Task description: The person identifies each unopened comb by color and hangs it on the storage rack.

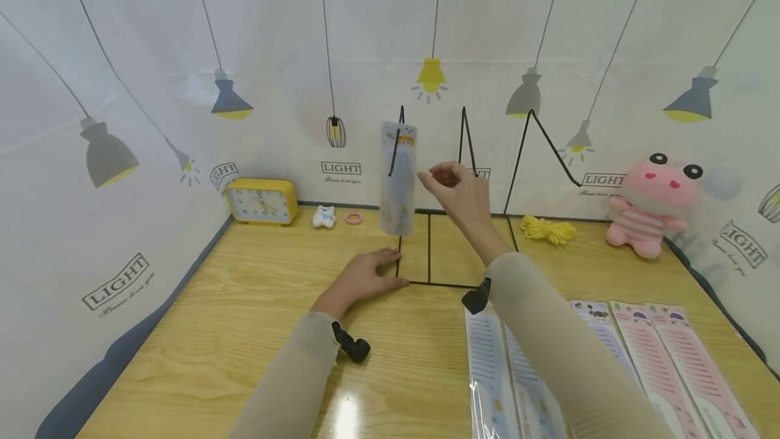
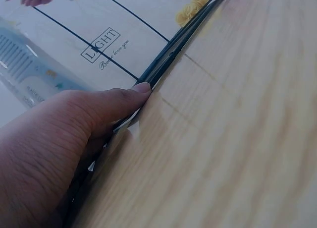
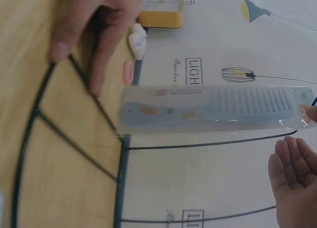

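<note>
A black wire rack with upright hooks stands at the back of the table. From its left hook hangs a light blue comb in a clear packet, seen sideways in the right wrist view. My left hand rests at the rack's front left corner, thumb and forefinger stretched along the base wires. In the left wrist view the thumb lies against the dark wire. My right hand is raised just right of the packet, fingers loosely bent, in front of the middle hook.
Several packaged combs, blue, purple and pink, lie at the front right, partly under my right sleeve. Along the back are a yellow clock, a white star-shaped figure, a pink ring, yellow cord and a pink plush toy.
</note>
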A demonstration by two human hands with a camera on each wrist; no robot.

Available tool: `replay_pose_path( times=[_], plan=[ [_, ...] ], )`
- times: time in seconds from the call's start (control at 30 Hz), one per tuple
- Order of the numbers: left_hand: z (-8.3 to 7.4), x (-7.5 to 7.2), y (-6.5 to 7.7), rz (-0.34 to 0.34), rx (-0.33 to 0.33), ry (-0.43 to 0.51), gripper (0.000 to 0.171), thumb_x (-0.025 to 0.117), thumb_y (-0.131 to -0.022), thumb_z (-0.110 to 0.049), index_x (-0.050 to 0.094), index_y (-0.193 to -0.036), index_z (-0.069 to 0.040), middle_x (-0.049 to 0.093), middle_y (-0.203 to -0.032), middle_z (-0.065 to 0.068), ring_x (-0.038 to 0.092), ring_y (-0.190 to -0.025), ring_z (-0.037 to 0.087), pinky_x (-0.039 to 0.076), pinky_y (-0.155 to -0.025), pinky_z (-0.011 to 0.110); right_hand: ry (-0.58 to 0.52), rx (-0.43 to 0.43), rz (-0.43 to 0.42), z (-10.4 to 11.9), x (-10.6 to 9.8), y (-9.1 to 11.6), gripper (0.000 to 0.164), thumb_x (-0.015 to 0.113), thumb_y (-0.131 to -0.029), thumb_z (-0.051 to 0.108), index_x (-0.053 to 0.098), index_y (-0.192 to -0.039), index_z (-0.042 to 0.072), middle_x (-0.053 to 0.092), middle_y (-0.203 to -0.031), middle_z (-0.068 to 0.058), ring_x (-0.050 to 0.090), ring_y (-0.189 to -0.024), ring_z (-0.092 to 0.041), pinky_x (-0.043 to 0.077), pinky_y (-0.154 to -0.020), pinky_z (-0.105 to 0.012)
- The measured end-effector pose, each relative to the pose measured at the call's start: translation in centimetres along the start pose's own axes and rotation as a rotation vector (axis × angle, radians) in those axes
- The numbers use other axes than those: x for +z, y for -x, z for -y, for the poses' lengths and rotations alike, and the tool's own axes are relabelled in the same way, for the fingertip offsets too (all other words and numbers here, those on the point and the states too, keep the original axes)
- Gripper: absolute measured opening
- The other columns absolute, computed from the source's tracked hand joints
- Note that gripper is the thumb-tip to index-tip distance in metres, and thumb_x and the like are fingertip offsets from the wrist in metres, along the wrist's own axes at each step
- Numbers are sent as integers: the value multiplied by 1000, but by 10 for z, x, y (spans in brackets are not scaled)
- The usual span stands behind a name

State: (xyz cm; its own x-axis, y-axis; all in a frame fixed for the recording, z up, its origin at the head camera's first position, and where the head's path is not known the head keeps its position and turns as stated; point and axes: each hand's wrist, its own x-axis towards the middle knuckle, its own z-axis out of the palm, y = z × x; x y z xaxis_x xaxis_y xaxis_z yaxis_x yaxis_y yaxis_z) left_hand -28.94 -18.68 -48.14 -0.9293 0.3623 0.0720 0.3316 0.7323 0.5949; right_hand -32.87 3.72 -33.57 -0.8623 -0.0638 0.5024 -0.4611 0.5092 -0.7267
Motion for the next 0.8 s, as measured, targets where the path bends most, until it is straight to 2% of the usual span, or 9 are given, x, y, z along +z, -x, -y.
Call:
replay_pose_path(
  times=[0.17,0.37,0.47,0.53,0.63,0.8],
  plan=[
    [0,1,0,-6,5,-5,73,68,-88,-61,53,-148,-23,44,-156,-1,38,-144,22,29,-119,41,-2,32,47,-20,-19,30,46,71,-87,60,74,-99,15,74,-90,0,69,-84,-18,56,-78,-40],
    [0,1,1,-6,14,-8,74,68,-88,-61,52,-149,-23,43,-156,-3,36,-145,21,29,-119,41,-7,122,151,-38,-45,61,49,70,-85,65,73,-102,19,74,-96,2,69,-89,-17,56,-80,-42],
    [1,2,1,-3,15,-11,75,68,-88,-61,51,-150,-22,42,-157,-4,35,-146,21,29,-119,41,-18,148,204,-46,-56,77,48,70,-87,62,73,-104,17,73,-99,0,68,-91,-18,56,-81,-41],
    [1,2,1,-5,10,-15,75,67,-88,-62,50,-150,-22,42,-157,-5,34,-146,19,29,-120,40,-13,130,243,-52,-62,87,44,71,-89,57,73,-104,16,73,-99,0,68,-90,-17,57,-80,-39],
    [2,3,1,-7,4,-9,75,68,-88,-62,51,-150,-23,42,-157,-6,34,-146,19,29,-120,41,6,60,333,-64,-68,104,35,71,-92,49,73,-104,17,73,-98,3,69,-89,-14,57,-78,-36],
    [1,3,1,-9,5,3,74,69,-88,-61,52,-149,-22,42,-157,-5,35,-146,20,29,-119,41,25,-48,548,-92,-74,126,35,71,-95,40,71,-115,12,72,-104,5,69,-97,-14,58,-85,-36]
  ],
)
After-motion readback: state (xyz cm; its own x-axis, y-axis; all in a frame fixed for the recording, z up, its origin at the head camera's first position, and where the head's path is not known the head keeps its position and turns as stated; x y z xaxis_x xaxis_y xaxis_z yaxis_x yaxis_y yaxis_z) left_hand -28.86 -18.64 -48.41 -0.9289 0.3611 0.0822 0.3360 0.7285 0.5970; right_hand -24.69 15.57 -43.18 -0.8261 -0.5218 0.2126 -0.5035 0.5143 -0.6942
